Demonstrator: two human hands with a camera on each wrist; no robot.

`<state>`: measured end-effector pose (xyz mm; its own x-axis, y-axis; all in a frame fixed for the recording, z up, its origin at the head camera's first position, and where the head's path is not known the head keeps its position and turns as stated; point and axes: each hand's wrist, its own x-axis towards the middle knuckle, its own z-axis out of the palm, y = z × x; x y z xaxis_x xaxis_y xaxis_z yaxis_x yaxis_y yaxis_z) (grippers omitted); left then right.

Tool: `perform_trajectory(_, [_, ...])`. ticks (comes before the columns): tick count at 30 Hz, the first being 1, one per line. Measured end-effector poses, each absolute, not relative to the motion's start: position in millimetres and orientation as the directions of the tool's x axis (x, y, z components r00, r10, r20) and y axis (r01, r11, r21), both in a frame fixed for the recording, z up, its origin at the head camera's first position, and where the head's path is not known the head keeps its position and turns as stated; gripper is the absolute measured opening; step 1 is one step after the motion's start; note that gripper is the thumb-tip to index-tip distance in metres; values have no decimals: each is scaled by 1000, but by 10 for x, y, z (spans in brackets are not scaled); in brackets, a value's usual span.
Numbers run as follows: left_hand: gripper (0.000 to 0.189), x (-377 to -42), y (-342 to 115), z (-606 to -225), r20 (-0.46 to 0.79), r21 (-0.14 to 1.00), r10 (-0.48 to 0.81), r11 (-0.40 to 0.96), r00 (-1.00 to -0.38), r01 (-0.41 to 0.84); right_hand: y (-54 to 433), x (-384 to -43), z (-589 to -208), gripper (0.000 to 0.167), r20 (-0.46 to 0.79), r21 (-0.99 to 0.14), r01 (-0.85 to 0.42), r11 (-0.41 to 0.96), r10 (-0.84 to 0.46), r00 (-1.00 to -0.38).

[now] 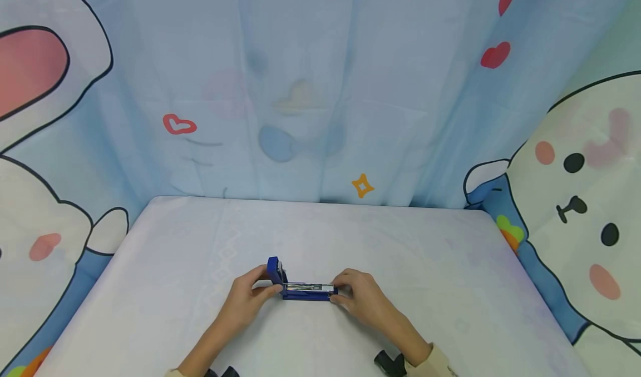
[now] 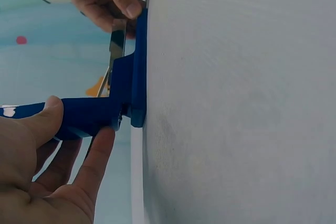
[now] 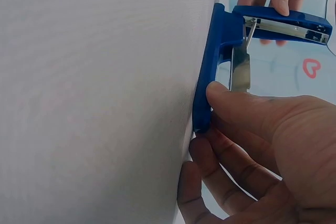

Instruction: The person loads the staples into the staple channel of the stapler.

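A blue stapler (image 1: 307, 296) lies along the white tabletop, its top arm (image 3: 286, 23) swung up at roughly a right angle to the base. Its metal staple channel (image 3: 241, 69) shows above the base. My left hand (image 1: 248, 294) holds the raised top arm, thumb on one side and fingers on the other, as the left wrist view shows. At the far end of the base (image 2: 139, 66), my right hand (image 1: 361, 294) pinches it with thumb and fingers. The right fingertips are partly hidden behind the base in the right wrist view.
The white-covered table (image 1: 320, 238) extends around the stapler on all sides. A light blue curtain (image 1: 310, 88) with hearts and cartoon animals hangs behind the table and at both sides. A black wrist mount (image 1: 390, 363) shows beside the right sleeve.
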<state>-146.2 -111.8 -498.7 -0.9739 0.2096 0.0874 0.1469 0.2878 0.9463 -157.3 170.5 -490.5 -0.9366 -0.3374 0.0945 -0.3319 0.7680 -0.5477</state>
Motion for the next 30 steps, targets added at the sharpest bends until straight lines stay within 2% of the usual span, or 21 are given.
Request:
perform_trajectory(15, [36, -1459, -1094, -5009, 164, 926, 240, 298, -957, 234, 1715, -1581, -4920, 18, 97, -563, -330, 758, -336, -937])
perform_trajectory(30, [43, -1450, -984, -4937, 215, 873, 240, 386, -947, 297, 1709, -1585, -4919, 18, 94, -557, -328, 763, -335, -938])
